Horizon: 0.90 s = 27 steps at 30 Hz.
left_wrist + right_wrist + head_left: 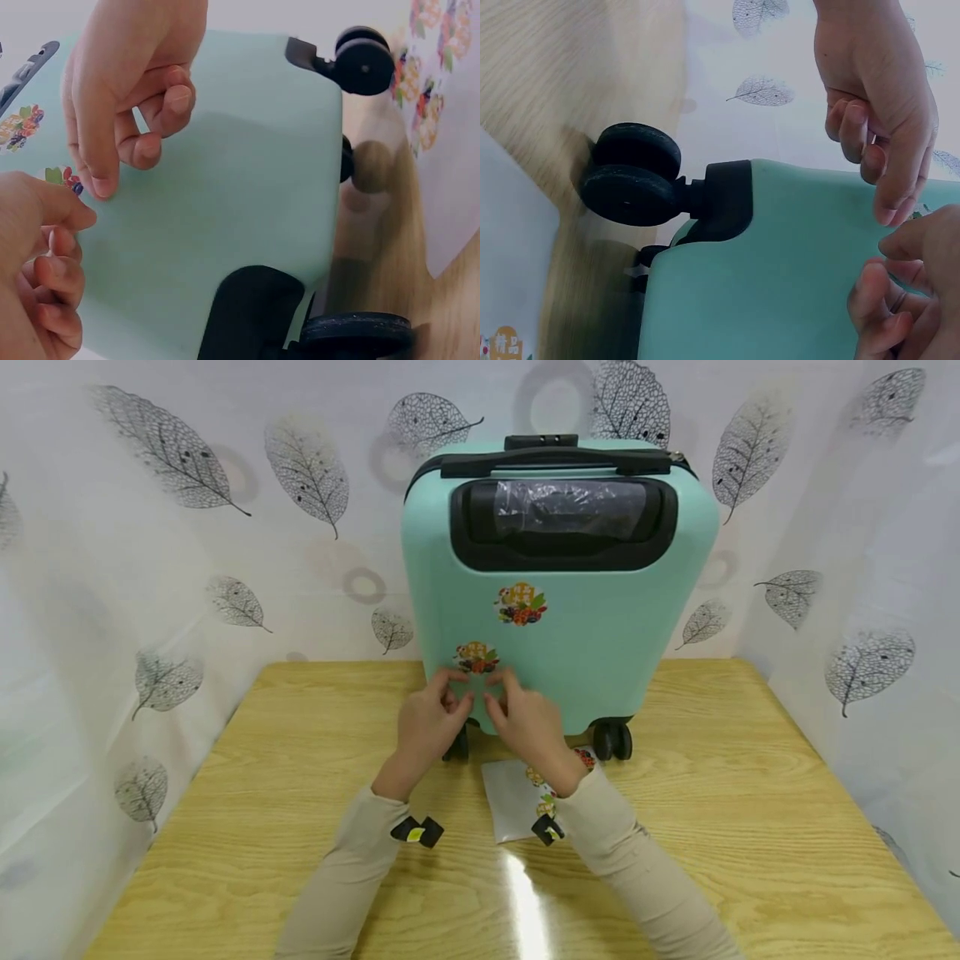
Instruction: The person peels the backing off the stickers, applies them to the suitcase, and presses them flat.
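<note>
A mint-green suitcase (592, 635) stands upright on the table, its back panel towards me. Two round fruit stickers are on that panel: an upper sticker (521, 604) and a lower sticker (477, 656). At the lower sticker's bottom left edge, my left hand (432, 717) touches the panel with its index finger extended. Opposite it, my right hand (531, 722) touches the bottom right edge with its index fingertip. The other fingers of both hands are loosely bent. In the left wrist view the fingers partly cover the lower sticker (71, 180).
A white sticker sheet (510, 797) with several fruit stickers lies under my right forearm on the wooden table (300, 793). Black caster wheels (612, 740) show at the suitcase's base. Behind it hangs a leaf-patterned curtain (322, 560).
</note>
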Available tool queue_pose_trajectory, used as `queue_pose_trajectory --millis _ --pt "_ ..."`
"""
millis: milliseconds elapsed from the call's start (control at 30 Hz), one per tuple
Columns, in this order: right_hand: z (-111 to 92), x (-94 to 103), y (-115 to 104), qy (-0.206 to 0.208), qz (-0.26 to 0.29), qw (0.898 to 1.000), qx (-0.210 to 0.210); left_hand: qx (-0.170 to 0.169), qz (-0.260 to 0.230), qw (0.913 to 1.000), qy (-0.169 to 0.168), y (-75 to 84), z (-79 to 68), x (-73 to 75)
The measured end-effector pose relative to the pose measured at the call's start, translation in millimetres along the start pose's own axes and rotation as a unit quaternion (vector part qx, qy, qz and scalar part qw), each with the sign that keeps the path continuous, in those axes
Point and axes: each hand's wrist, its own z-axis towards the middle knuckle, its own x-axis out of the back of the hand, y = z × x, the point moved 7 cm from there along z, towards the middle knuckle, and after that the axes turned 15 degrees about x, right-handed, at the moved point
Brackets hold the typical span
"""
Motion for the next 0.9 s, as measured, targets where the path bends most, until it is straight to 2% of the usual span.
queue_pose_trajectory --millis 333,533,767,900 --pt "6.9 3.4 -8.9 0.002 0.039 0.999 0.012 -0.005 -0.014 0.9998 -0.011 9.6 2.4 5.0" --pt "10.8 -0.8 -12.2 -0.019 0.037 0.999 0.027 0.0 -0.019 0.9998 -0.002 6.2 3.2 6.6" --pt "9.5 -1.8 -6.3 -0.032 0.048 0.998 0.019 0.006 -0.025 0.9995 -0.017 2.8 4.6 5.4" --pt "9.2 1.7 -2.0 -0.03 0.054 0.998 0.015 0.01 -0.023 0.9996 -0.014 1.7 6.6 8.3"
